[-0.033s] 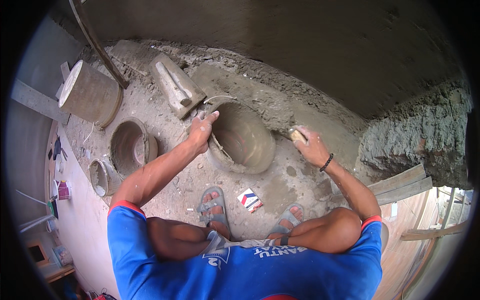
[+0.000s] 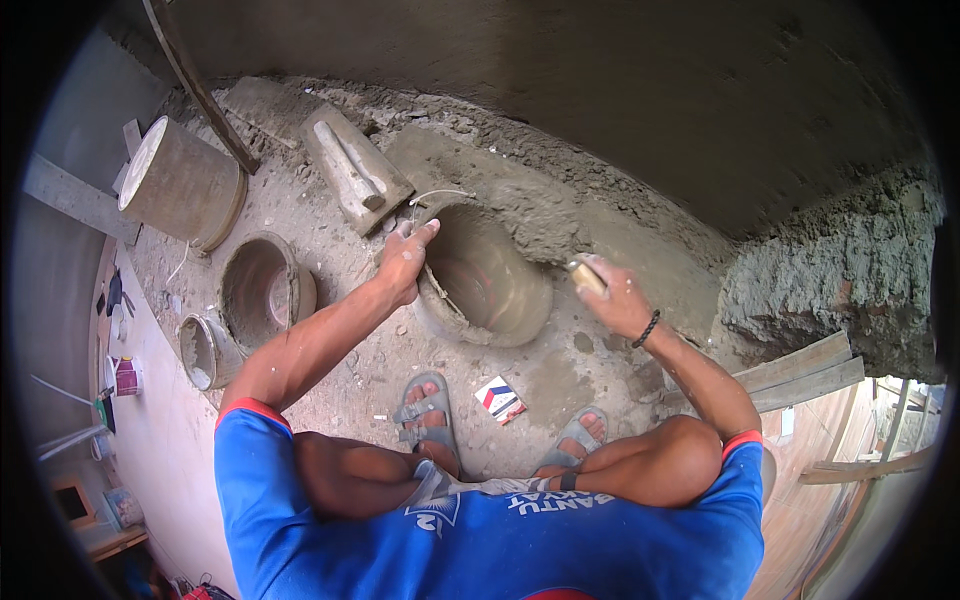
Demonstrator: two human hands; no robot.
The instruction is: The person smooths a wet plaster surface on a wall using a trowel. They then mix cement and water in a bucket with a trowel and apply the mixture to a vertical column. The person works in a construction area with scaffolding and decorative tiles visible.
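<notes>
My left hand [image 2: 402, 262] is closed on the far-left rim of a mortar-smeared bucket [image 2: 520, 312], which tilts with its mouth toward the wall. Little but grey residue shows inside it. In my right hand [image 2: 618, 298] is a trowel with a pale wooden handle [image 2: 588, 278]; its blade is hard to make out against wet mortar. That mortar [image 2: 545, 225] lies heaped along the bucket's far-right rim, and the trowel is beside it. A thin wire handle [image 2: 445, 192] arches from the bucket's rim near my left fingers.
Left of me are a tall bucket [image 2: 185, 185], a wide mortar-coated bucket [image 2: 290, 290] and a small pail [image 2: 205, 350]. A wooden float [image 2: 350, 170] lies beyond my left hand. Boards [image 2: 810, 375] lie at right, a small box [image 2: 499, 400] between my feet. Plastered wall [image 2: 620, 90] rises ahead.
My right hand with the trowel has shifted slightly left, toward the bucket. The left hand keeps its hold on the rim, and the bucket is nearly still.
</notes>
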